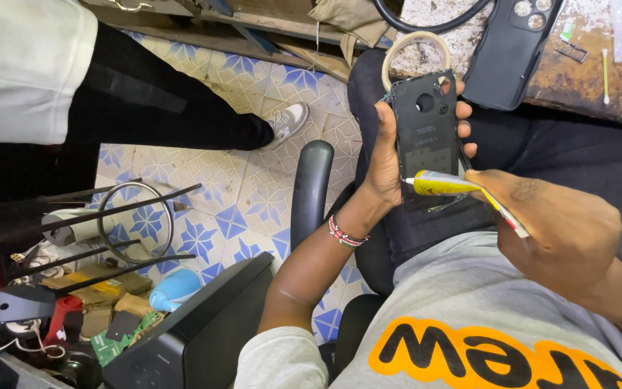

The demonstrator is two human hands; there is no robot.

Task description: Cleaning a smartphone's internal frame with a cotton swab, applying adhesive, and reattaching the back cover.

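— Where's the phone back panel (426,130)?

— Upright in the left hand (386,155), thumb along its left edge, fingertips curled round the right edge, above the lap.

— And the glue?

— One yellow glue tube (444,185), pinched in the closed right hand (559,234), nozzle touching the panel's lower left edge.

— Anything else nearby?

— One tape roll (416,50) and one dark phone case (509,50) on the workbench (584,79).
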